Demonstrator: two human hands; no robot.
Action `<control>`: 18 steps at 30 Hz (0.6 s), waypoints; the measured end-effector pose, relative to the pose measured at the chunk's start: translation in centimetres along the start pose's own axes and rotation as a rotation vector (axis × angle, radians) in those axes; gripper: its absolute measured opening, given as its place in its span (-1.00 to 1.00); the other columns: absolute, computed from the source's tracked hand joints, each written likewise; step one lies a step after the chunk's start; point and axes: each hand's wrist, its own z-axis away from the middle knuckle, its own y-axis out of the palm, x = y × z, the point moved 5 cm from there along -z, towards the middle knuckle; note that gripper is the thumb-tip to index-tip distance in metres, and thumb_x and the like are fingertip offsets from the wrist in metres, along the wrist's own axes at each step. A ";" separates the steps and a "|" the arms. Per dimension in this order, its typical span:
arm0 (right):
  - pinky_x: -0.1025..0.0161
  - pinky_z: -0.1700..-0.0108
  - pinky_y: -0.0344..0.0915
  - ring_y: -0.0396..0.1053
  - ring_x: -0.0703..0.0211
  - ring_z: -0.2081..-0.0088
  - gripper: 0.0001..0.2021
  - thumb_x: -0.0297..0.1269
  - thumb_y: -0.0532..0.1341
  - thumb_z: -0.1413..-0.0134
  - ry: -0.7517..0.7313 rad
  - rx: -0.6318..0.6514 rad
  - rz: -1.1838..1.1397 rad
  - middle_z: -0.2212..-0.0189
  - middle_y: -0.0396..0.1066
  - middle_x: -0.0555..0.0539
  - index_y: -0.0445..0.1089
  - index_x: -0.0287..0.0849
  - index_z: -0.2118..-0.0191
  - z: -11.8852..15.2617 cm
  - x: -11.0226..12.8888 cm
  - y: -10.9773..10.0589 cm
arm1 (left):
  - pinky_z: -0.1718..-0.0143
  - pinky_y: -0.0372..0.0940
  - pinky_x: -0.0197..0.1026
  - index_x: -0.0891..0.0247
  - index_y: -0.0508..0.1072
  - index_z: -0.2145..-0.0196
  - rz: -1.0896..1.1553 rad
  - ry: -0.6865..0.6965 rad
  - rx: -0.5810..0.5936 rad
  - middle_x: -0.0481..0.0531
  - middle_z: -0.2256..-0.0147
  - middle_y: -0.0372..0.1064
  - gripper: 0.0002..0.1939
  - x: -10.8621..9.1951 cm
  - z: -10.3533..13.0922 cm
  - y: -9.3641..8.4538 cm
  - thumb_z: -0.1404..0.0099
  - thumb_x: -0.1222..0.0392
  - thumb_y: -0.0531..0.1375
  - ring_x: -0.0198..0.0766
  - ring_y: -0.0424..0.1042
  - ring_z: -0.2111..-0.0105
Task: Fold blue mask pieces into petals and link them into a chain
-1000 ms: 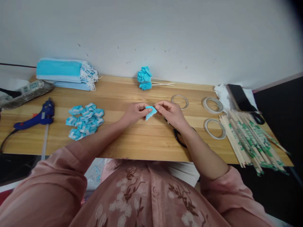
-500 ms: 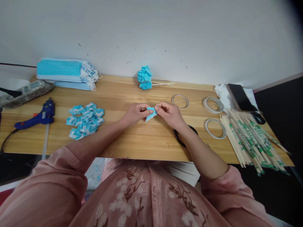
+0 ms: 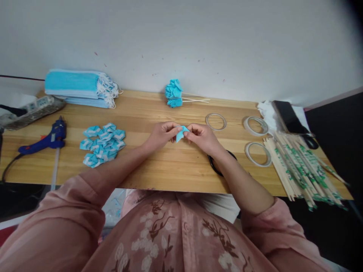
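Between my two hands, over the middle of the wooden table, is a small folded piece of light blue mask fabric (image 3: pixel 180 135). My left hand (image 3: pixel 164 133) pinches its left side, thumb on top and fingers curled beneath. On the other side my right hand (image 3: pixel 200 135) grips the right corner between thumb and fingers. The piece comes to a point facing down. Fingertips behind the fabric are partly hidden. To the left lies a pile of folded blue and white fabric pieces (image 3: pixel 103 145). A black ring-shaped object (image 3: pixel 211 164) lies partly under my right forearm.
At the back stand stacked blue face masks (image 3: pixel 72 83) and blue fabric flowers (image 3: pixel 173 92) on sticks. A blue glue gun (image 3: pixel 56 136) and power strip (image 3: pixel 34 109) are left. Tape rolls (image 3: pixel 255 125), wrapped chopsticks (image 3: pixel 303 166) and a phone (image 3: pixel 287 117) are right.
The blue fabric piece has turned between my fingers, its lower point now facing more straight down. My right thumb has shifted lower on it. Both hands stay in nearly the same place.
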 end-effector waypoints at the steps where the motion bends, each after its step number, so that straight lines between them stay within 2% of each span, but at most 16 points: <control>1: 0.30 0.45 0.06 0.16 0.33 0.54 -0.70 -0.04 0.28 -0.07 -0.004 -0.017 -0.027 0.60 0.27 0.08 0.34 -0.15 0.48 -0.1 0.0 -0.1 | 0.51 0.29 -0.35 0.28 0.40 0.46 0.028 0.017 -0.005 -0.09 0.58 0.34 -0.56 0.0 0.0 -0.1 -0.27 -0.18 0.27 -0.42 0.32 0.58; 3: 0.31 0.44 0.10 0.21 0.32 0.54 -0.70 -0.03 0.28 -0.05 0.002 -0.044 -0.085 0.59 0.28 0.08 0.32 -0.14 0.47 -0.2 0.0 -0.4 | 0.53 0.29 -0.34 0.28 0.39 0.40 0.086 0.036 -0.013 -0.07 0.56 0.36 -0.55 0.3 -0.2 -0.3 -0.32 -0.21 0.21 -0.40 0.36 0.57; 5: 0.30 0.43 0.16 0.25 0.31 0.54 -0.69 -0.01 0.30 -0.02 0.019 -0.062 -0.126 0.59 0.29 0.08 0.33 -0.14 0.47 -0.3 -0.2 -0.7 | 0.53 0.28 -0.35 0.28 0.40 0.30 0.109 0.035 -0.004 -0.08 0.55 0.38 -0.59 0.6 -0.4 -0.5 -0.31 -0.18 0.24 -0.40 0.37 0.57; 7: 0.29 0.42 0.21 0.27 0.30 0.53 -0.68 0.01 0.32 0.00 0.035 -0.069 -0.154 0.57 0.31 0.07 0.34 -0.13 0.47 -0.4 -0.3 -0.8 | 0.52 0.27 -0.36 0.27 0.39 0.25 0.080 0.038 0.003 -0.10 0.53 0.38 -0.64 0.9 -0.5 -0.5 -0.25 -0.09 0.31 -0.41 0.37 0.56; 9: 0.28 0.40 0.25 0.28 0.29 0.52 -0.67 0.02 0.33 0.01 0.041 -0.070 -0.186 0.55 0.33 0.06 0.35 -0.13 0.47 -0.4 -0.4 -0.8 | 0.45 0.29 -0.36 0.26 0.37 0.25 0.027 0.087 -0.043 -0.09 0.47 0.41 -0.69 0.7 -0.4 -0.7 -0.21 0.03 0.34 -0.41 0.40 0.50; 13: 0.28 0.40 0.24 0.27 0.30 0.52 -0.68 0.00 0.33 0.00 0.045 -0.059 -0.201 0.56 0.32 0.06 0.35 -0.14 0.49 -0.4 -0.3 -0.7 | 0.33 0.32 -0.33 0.25 0.38 0.26 -0.207 0.307 -0.136 -0.03 0.36 0.45 -0.82 -0.7 0.2 -1.0 -0.21 0.20 0.28 -0.39 0.42 0.40; 18: 0.29 0.40 0.19 0.25 0.31 0.53 -0.68 -0.01 0.33 -0.01 0.035 -0.044 -0.190 0.58 0.29 0.08 0.34 -0.14 0.48 -0.3 -0.1 -0.6 | 0.33 0.27 -0.31 0.25 0.48 0.29 -0.517 0.444 -0.076 0.01 0.38 0.49 -0.92 -1.3 0.6 -0.6 -0.27 0.28 0.18 -0.36 0.40 0.42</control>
